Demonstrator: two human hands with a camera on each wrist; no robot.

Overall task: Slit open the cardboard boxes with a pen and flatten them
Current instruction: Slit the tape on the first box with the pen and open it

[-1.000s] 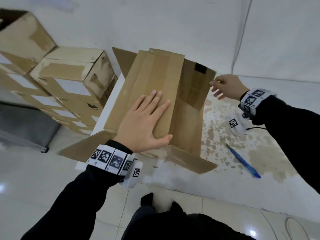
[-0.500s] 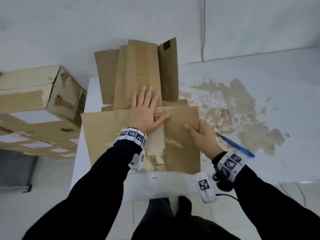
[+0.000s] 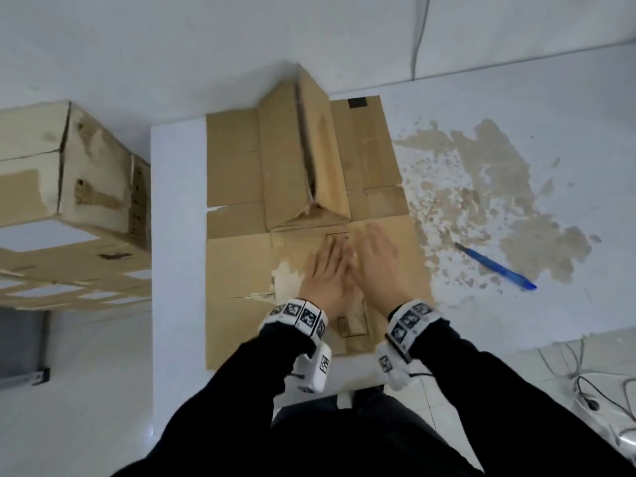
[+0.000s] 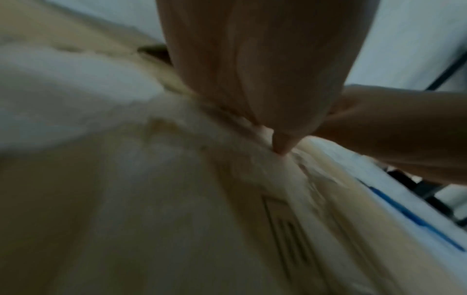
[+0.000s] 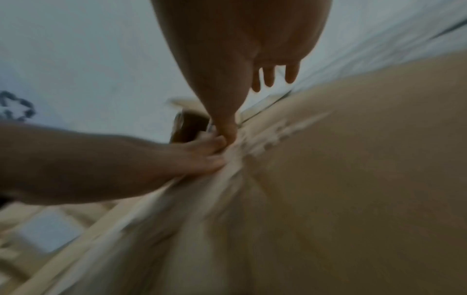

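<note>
A slit brown cardboard box (image 3: 237,256) lies mostly spread out on the white table (image 3: 175,235); one far panel (image 3: 303,156) still stands up in a ridge. My left hand (image 3: 327,270) and my right hand (image 3: 375,263) lie side by side, fingers straight, pressing the near panels flat. In the left wrist view my left hand (image 4: 265,79) rests on the cardboard (image 4: 151,199) with the right hand (image 4: 391,129) beside it. The right wrist view shows my right hand (image 5: 227,79) over the cardboard (image 5: 353,179). The blue pen (image 3: 495,266) lies on the table to the right, untouched.
Stacked cardboard boxes (image 3: 69,187) stand off the table's left edge. A patch of brown peeled stain (image 3: 499,187) covers the table right of the box. Cables (image 3: 585,380) lie on the tiled floor at lower right. A white wall (image 3: 241,36) backs the table.
The box has gone from standing open to spread flat. My right hand left the box's right edge and came in beside the left hand; both now press the near panels.
</note>
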